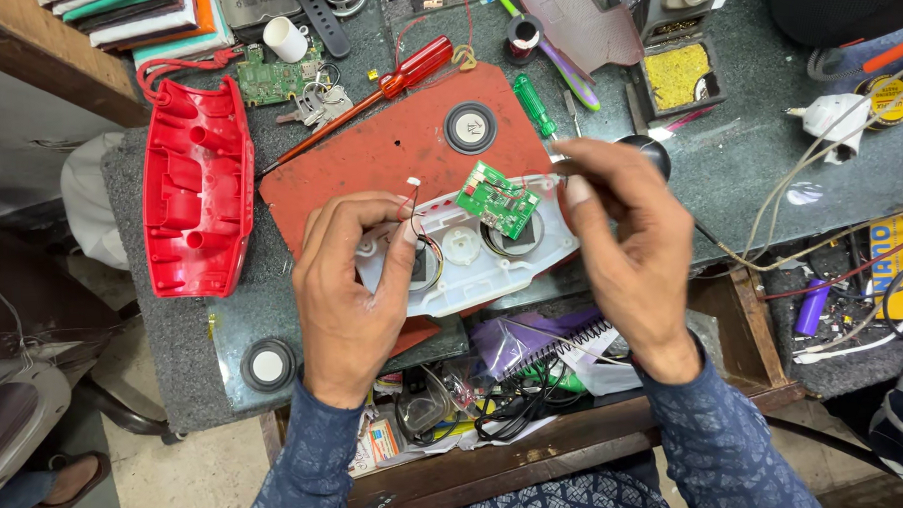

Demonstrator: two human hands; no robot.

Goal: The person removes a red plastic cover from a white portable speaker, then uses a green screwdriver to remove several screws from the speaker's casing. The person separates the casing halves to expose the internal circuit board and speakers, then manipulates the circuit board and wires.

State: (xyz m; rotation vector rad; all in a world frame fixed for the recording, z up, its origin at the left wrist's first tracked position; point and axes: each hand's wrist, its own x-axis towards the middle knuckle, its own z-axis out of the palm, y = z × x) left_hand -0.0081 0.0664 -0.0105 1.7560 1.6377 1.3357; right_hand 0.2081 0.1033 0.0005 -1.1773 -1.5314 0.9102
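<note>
My left hand (348,288) pinches thin red and black wires (411,200) with a small white connector, rising from a white plastic housing (467,253) that lies on a red mat (378,156). A green circuit board (499,199) sits tilted on the housing over a round speaker opening. My right hand (626,248) hovers at the housing's right end, fingers curled around a thin tool with a black rounded handle (653,152) behind them.
A red plastic shell (194,188) lies at the left. A red-handled screwdriver (405,73), a green-handled screwdriver (533,103), a round speaker (469,127), another green board (270,78), a yellow sponge tray (677,76), cables (821,241) and an open cluttered drawer (496,383) surround the work.
</note>
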